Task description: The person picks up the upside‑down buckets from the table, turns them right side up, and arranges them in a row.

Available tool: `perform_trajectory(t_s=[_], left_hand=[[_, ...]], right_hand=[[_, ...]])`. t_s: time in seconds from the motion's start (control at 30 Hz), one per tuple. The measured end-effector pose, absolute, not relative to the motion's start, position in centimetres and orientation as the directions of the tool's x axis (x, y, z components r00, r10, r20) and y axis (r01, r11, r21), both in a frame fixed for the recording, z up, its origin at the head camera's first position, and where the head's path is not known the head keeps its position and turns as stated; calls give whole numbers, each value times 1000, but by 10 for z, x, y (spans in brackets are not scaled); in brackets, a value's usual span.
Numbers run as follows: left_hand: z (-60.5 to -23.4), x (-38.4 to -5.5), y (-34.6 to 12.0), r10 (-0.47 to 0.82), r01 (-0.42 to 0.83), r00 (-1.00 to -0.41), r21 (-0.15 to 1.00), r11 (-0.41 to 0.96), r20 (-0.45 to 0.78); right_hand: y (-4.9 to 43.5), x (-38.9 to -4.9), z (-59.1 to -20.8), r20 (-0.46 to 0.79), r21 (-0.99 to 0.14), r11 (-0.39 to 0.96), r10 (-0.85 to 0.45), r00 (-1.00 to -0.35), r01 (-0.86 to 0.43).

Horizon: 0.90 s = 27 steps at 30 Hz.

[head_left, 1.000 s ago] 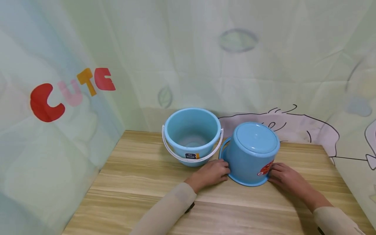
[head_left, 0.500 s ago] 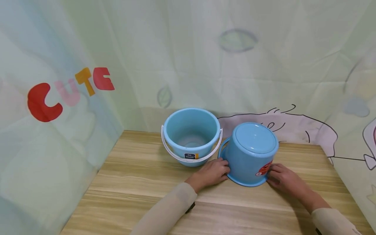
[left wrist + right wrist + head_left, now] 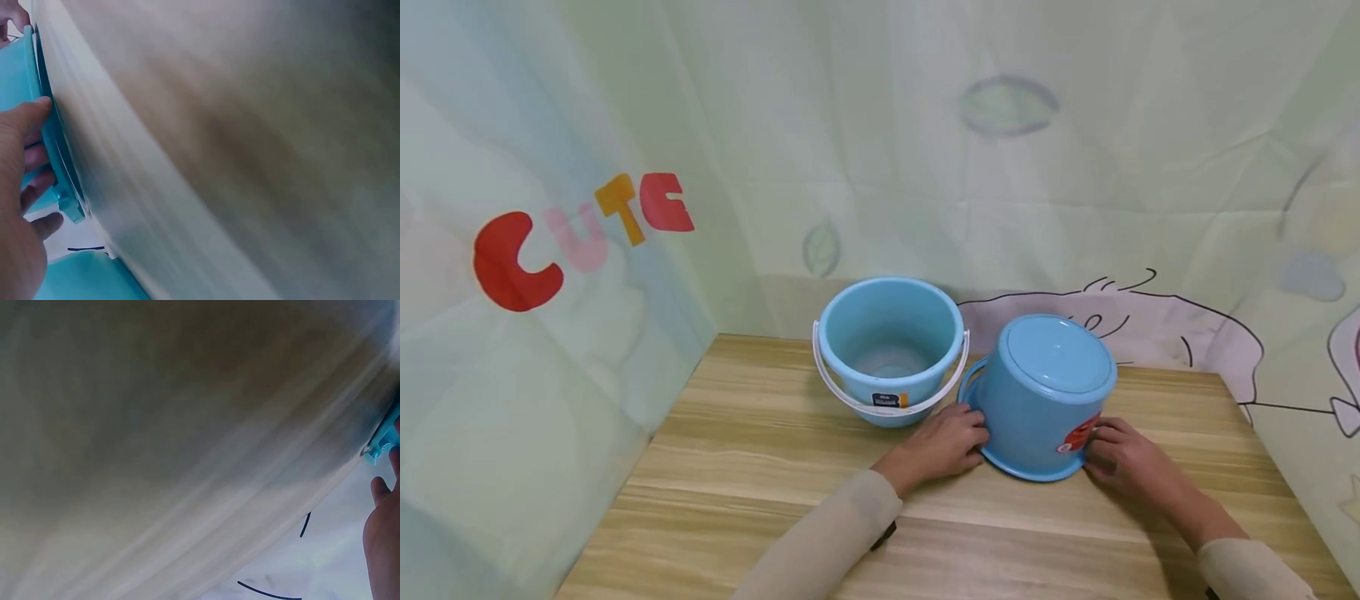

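A blue plastic bucket (image 3: 1037, 417) stands upside down, its base up and its rim by the wooden table. A red label (image 3: 1078, 435) shows low on its wall. My left hand (image 3: 942, 442) holds the rim at the left, near the bucket's blue handle (image 3: 972, 379). In the left wrist view its thumb (image 3: 39, 111) lies along the rim and the other fingers bend against the wall. At the opposite side my right hand (image 3: 1126, 454) holds the rim with bent fingers; only part of this hand shows in the right wrist view.
Left of the upturned bucket, a second light blue bucket (image 3: 861, 375) stands upright and open, its white handle (image 3: 880, 410) hanging in front. A printed curtain (image 3: 880, 208) borders the back and sides of the wooden table (image 3: 737, 433).
The upturned bucket has shifted very slightly to the right and towards me, with both hands staying at its rim. The upright bucket stays where it was.
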<state>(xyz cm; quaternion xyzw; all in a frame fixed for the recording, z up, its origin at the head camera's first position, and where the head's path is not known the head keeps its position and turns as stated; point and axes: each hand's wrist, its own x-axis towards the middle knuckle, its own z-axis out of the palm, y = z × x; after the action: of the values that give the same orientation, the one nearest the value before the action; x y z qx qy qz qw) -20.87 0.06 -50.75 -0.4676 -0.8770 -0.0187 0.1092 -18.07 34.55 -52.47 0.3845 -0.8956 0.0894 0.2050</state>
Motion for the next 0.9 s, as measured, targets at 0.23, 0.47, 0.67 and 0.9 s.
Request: perform_trajectory(t_s=[0.23,0.47,0.67,0.9], left_hand=[[-504,-205,-3,800,830,-543,17,558,256],[-499,-200,-5,783,833,-548,111,542,293],[-497,-195,-7,737,832,-549,171,529,395],[-497,-193,-8,683,820,-568,240,520,459]], right_hand=[[342,-172,-525,434,-72,732,-589,-682,-678],[339,-165,-521,479,-120,728,-553,-681,-675],[336,-159,-521,564,-170,691,-516,-645,-702],[329,-157,-521,682,-167,662,-458,-571,-731]])
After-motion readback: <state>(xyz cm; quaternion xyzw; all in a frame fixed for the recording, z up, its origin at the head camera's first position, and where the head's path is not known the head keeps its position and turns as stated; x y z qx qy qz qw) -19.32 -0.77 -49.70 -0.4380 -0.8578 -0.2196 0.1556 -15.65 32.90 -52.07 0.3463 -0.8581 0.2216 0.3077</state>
